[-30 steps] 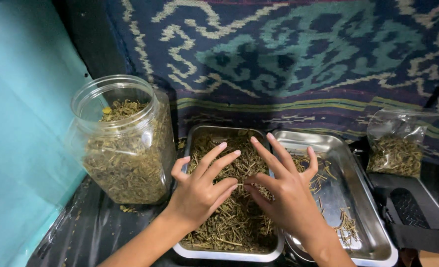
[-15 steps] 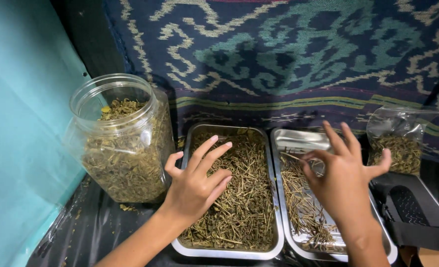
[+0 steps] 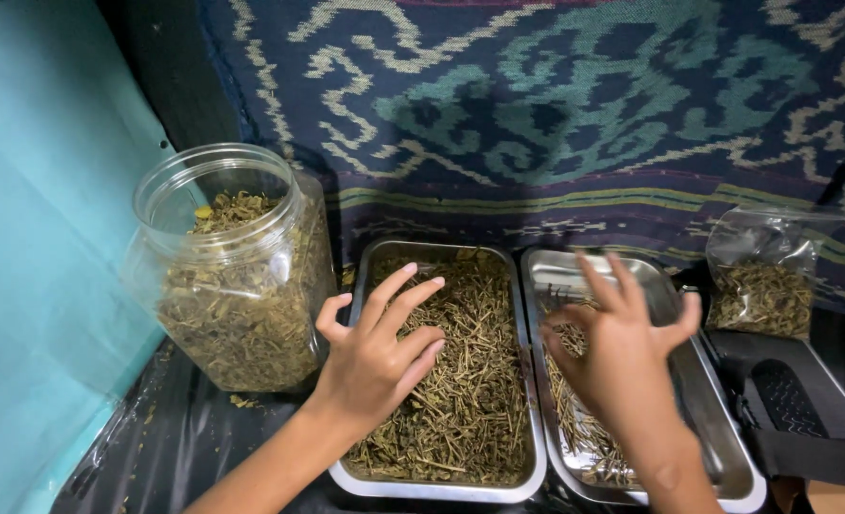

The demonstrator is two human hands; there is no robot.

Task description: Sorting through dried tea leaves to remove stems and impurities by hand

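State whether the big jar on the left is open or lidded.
Open. The jar has no lid; its bare round rim shows, with dried herbs visible through the mouth.

Two steel trays sit side by side: left tray [image 3: 533, 419] heaped with dried stems [image 3: 470, 381], right tray [image 3: 717, 419] sparsely strewn.

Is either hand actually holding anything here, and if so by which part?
Left hand rests spread on the stems in the left tray, gripping nothing. Right hand over the right tray: cannot tell.

Your right hand [image 3: 622, 357] is covering much of the twigs in the right tray [image 3: 717, 428], and the picture's bottom edge is cutting off both forearms
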